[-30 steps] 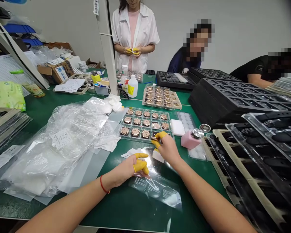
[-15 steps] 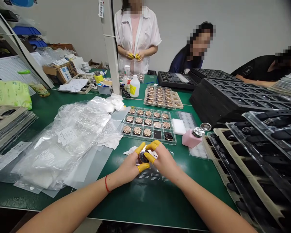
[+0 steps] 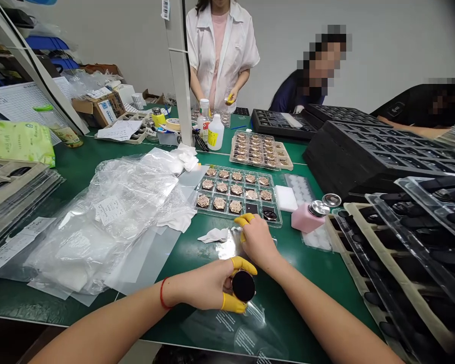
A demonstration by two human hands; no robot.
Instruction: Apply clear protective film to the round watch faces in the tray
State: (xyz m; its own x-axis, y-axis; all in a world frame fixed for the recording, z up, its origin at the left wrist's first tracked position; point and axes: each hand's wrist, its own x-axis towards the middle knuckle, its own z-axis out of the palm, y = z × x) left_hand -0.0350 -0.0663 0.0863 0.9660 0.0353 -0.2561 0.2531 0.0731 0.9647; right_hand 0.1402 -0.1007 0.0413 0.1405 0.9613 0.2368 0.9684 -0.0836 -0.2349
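Wall: plain pale grey-white wall [image 3: 398,45], running behind everything.
Bench: long green-topped bench [image 3: 79,154] filling the room's foreground.
Post: white post [image 3: 179,76] rising from the bench, barcode label near its top.
Rack: rack [image 3: 17,50] at far left, holding blue bins [image 3: 47,44].
Light: even and soft across wall and bench.

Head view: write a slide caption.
Left hand pinches a round black disc; right hand rests on clear film below the tray.

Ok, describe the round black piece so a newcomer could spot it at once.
On the green workbench, just below the tray of rose-gold round pieces, find the person's left hand. Pinched in its yellow finger cots is a round black disc, plain dark beside the tray's coppery pieces.
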